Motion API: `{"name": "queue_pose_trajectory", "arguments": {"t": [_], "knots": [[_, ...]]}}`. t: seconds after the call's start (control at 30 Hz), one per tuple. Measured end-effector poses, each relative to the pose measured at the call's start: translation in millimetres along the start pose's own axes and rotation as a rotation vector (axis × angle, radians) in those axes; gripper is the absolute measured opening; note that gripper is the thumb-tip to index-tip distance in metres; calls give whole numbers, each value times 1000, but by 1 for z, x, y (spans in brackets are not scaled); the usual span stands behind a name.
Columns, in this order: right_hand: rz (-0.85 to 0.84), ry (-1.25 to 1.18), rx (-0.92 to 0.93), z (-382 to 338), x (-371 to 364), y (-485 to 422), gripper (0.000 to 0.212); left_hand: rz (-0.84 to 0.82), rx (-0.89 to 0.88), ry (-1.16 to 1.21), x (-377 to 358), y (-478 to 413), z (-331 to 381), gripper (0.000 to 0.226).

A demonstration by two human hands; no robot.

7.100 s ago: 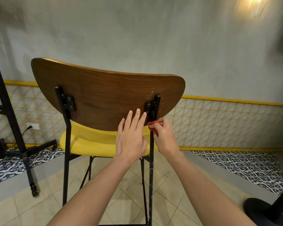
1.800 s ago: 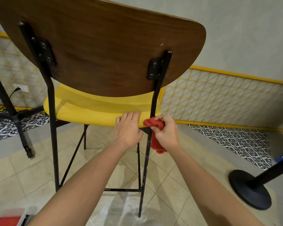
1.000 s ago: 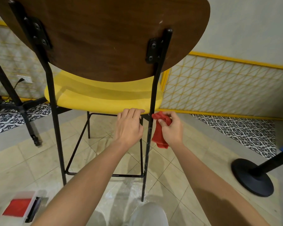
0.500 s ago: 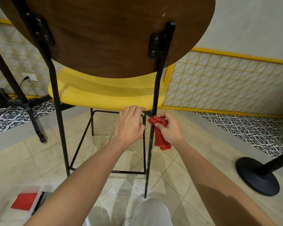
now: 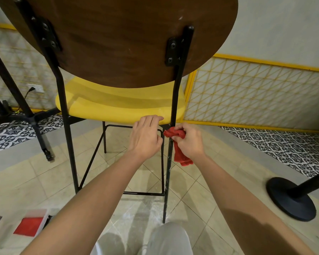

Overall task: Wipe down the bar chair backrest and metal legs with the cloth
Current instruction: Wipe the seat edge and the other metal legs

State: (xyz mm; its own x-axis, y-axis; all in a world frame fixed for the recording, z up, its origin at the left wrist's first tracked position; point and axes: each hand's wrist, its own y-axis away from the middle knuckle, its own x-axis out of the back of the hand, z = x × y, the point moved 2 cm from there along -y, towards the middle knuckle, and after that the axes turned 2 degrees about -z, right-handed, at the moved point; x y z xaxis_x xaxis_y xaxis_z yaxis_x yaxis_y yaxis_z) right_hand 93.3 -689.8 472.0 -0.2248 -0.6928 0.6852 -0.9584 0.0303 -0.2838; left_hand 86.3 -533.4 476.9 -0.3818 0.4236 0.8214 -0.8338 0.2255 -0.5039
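Note:
The bar chair fills the view: a dark brown wooden backrest (image 5: 122,37) above a yellow seat (image 5: 107,105) on thin black metal legs. My right hand (image 5: 191,142) is closed on a bunched red cloth (image 5: 175,134), pressed against the rear right leg (image 5: 168,172) just under the seat; a loose end of cloth hangs down. My left hand (image 5: 145,138) rests with curled fingers on the seat's back edge, left of that leg. The rear left leg (image 5: 70,144) stands untouched.
A black round stand base (image 5: 291,199) sits on the floor at the right. Black table legs (image 5: 31,118) stand at the left by a wall socket. A clear box holding something red (image 5: 29,226) lies on the tiles at bottom left. My knees show at the bottom.
Over the past seconds my hands came down from the backrest bracket to just under the seat. In the last half second the cloth hand barely shifted on the right leg; the view moved closer.

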Motion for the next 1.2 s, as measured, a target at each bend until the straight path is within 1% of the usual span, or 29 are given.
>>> {"name": "queue_pose_trajectory", "arguments": {"t": [0.07,0.1,0.2,0.23,0.3,0.43,0.6,0.7,0.87,0.97,1.1,1.2], "knots": [[-78,156,72,3,-1,3,26,-15,13,-5,-3,1,0,54],[-63,216,143,0,1,5,27,-19,19,-7,-4,1,0,55],[130,310,418,-17,5,6,24,-37,40,-10,-5,0,2,55],[185,348,460,-22,5,5,22,-44,44,-15,-5,-1,2,56],[219,457,454,-28,0,0,21,-52,46,-20,-4,-2,2,56],[182,655,440,-28,-9,-5,29,-63,40,-36,-2,-2,-1,57],[89,692,401,-22,-14,5,30,-69,56,-35,-4,-1,2,58],[53,671,394,-15,-21,11,28,-78,36,-59,-5,0,0,60],[133,622,413,-21,-11,5,26,-81,39,-63,-2,-1,1,60],[92,670,416,-26,-6,-1,28,-77,42,-52,-3,-3,2,60],[13,762,333,-38,-10,0,22,-91,31,-76,-3,-1,0,61],[0,768,291,-45,-11,-1,22,-104,44,-80,-4,-1,0,62]]}}
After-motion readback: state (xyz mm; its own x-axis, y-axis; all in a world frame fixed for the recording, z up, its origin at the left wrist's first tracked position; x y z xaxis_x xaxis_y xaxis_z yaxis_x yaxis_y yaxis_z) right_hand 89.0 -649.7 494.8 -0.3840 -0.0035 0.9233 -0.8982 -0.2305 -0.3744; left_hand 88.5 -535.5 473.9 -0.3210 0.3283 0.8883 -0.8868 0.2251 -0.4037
